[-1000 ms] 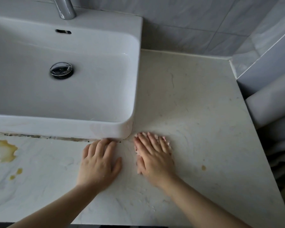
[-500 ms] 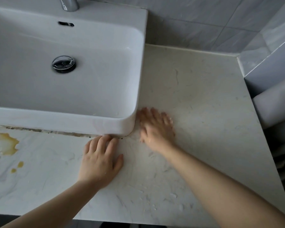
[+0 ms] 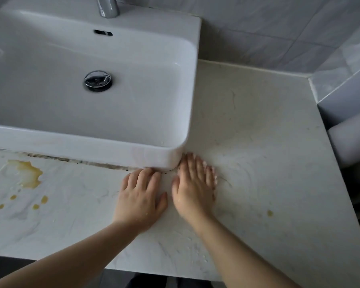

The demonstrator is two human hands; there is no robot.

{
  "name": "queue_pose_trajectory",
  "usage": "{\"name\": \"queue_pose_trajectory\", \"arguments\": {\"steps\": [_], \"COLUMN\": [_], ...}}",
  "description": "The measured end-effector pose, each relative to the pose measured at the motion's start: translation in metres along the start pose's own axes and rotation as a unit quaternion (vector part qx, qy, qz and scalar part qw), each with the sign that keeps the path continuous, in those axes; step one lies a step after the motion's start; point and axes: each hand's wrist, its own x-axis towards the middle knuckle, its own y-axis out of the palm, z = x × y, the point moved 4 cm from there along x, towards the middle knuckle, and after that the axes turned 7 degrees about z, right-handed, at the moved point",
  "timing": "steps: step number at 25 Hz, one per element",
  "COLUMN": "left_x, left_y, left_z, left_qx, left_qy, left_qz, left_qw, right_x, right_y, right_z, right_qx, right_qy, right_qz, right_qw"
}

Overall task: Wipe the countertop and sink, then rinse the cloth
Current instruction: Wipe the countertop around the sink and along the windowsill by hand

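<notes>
Wiping counter [image 3: 258,132] at the sink [image 3: 181,154] corner.
Right hand [image 3: 193,190] is pressing flat on a pale, barely visible cloth [image 3: 215,179]; left hand [image 3: 140,196] is resting spread, empty. Cloth is likely soft, wet; gather an edge.

Pale grey wall tiles [image 3: 268,28] with thin grout lines run behind the basin and turn a corner at the right, where a boxed-in tiled ledge [image 3: 345,80] juts forward with a white edge strip. Below that ledge hangs a fold of light grey fabric [image 3: 353,140] (a curtain or a towel, hard to tell). The light is soft, cool and even. Along the bottom edge the space under the desk is dark floor [image 3: 6,265].
</notes>
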Motion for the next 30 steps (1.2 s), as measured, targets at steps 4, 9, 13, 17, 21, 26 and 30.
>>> {"name": "queue_pose_trajectory", "arguments": {"steps": [4, 9, 13, 17, 21, 26, 30], "left_x": [-0.002, -0.009, -0.017, -0.024, -0.031, -0.029, -0.029], "left_y": [0.000, 0.005, 0.017, 0.019, 0.024, 0.029, 0.030], "left_z": [0.001, -0.009, -0.022, -0.037, -0.080, -0.081, -0.082], "left_qx": [-0.002, -0.020, -0.031, -0.032, 0.003, 0.020, 0.033], "left_qy": [0.005, -0.031, -0.092, -0.119, -0.092, -0.105, -0.108], "left_qz": [0.012, 0.030, 0.059, 0.092, 0.130, 0.130, 0.135], "left_qw": [1.000, 0.999, 0.994, 0.988, 0.987, 0.986, 0.984], "right_x": [-0.006, -0.024, -0.038, -0.028, -0.064, -0.089, -0.063], "right_y": [-0.010, -0.041, -0.013, -0.033, -0.063, -0.022, -0.035], "right_z": [-0.025, -0.134, -0.040, -0.106, -0.232, -0.120, -0.148], "right_qx": [-0.059, -0.045, -0.068, -0.068, -0.065, -0.048, -0.077], "right_qy": [-0.007, 0.219, -0.010, 0.002, 0.224, 0.007, -0.052], "right_qz": [0.014, 0.079, 0.025, 0.095, 0.072, 0.084, 0.112], "right_qw": [0.998, 0.972, 0.997, 0.993, 0.970, 0.995, 0.989]}}
